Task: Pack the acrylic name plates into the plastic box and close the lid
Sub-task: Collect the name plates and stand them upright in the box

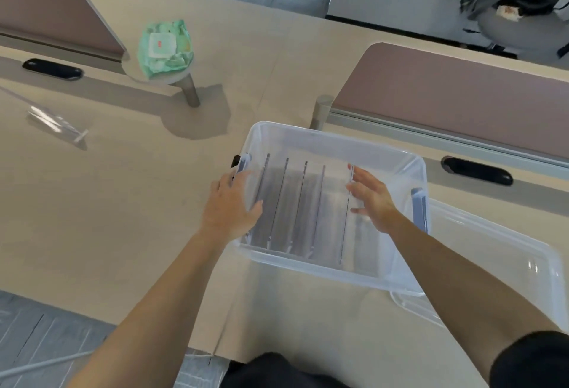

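A clear plastic box (332, 273) stands on the beige desk in front of me. Several acrylic name plates (303, 203) stand on edge inside it, side by side. My left hand (229, 203) rests on the box's left rim with its fingers over the leftmost plate. Inside the box, my right hand (371, 200) has spread fingers touching the rightmost plate (346, 227). The clear lid (508, 267) lies on the desk to the right of the box, partly under my right arm. One more clear acrylic plate (57, 124) lies apart at the far left.
A green pack of wipes (164, 46) sits on a small round stand at the back left. Mauve divider panels (462, 92) rise behind the box and at the far left. Black cable slots (476, 169) are set in the desk. The desk's front edge runs just under my arms.
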